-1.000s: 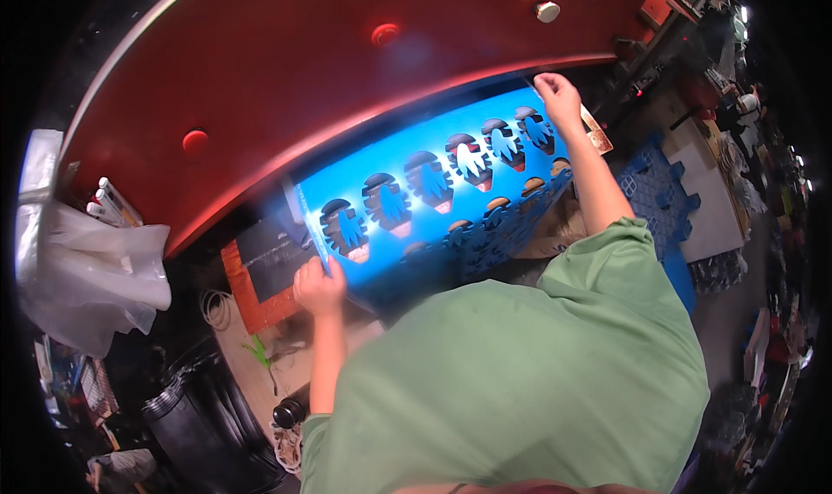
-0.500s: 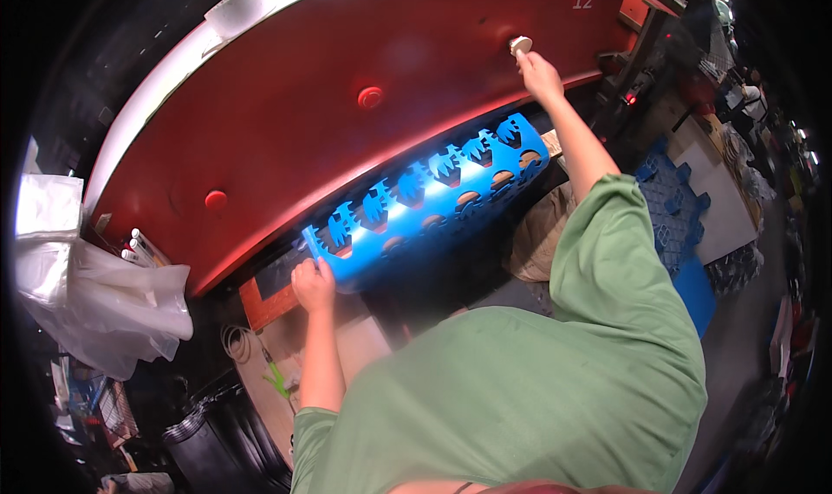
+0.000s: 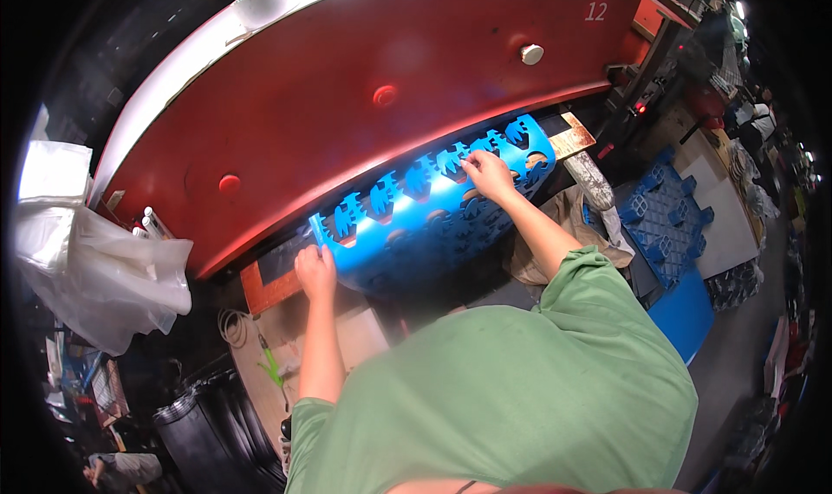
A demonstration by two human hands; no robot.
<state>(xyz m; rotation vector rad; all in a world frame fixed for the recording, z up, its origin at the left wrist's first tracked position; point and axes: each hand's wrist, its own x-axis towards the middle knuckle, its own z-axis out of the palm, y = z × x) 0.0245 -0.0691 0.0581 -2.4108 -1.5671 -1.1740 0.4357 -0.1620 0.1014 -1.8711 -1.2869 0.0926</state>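
Note:
A blue sheet (image 3: 394, 234) with rows of cut-out shapes along its far edge curves down in front of me, its far edge under a red machine front (image 3: 286, 139). At the sheet's left end my left hand (image 3: 315, 270) is closed, with thumb and fingers gripping the edge. My right hand (image 3: 490, 175) is over the far part of the sheet, fingertips pinched together at one of the cut shapes; what they hold, if anything, is hidden. A pale round knob (image 3: 531, 55) sticks out of the red front, beyond my right hand and apart from it.
Red buttons (image 3: 385, 95) sit on the machine front. Translucent plastic bags (image 3: 130, 273) hang at the left. A blue plastic pallet (image 3: 663, 221) is at the right, and a brown bag (image 3: 555, 234) is by my right forearm. A green-handled tool (image 3: 270, 364) rests on a board lower left.
My right hand has let go of the pale knob and come down to the left, onto the blue sheet. My left hand stays at the sheet's left edge. The view has shifted slightly.

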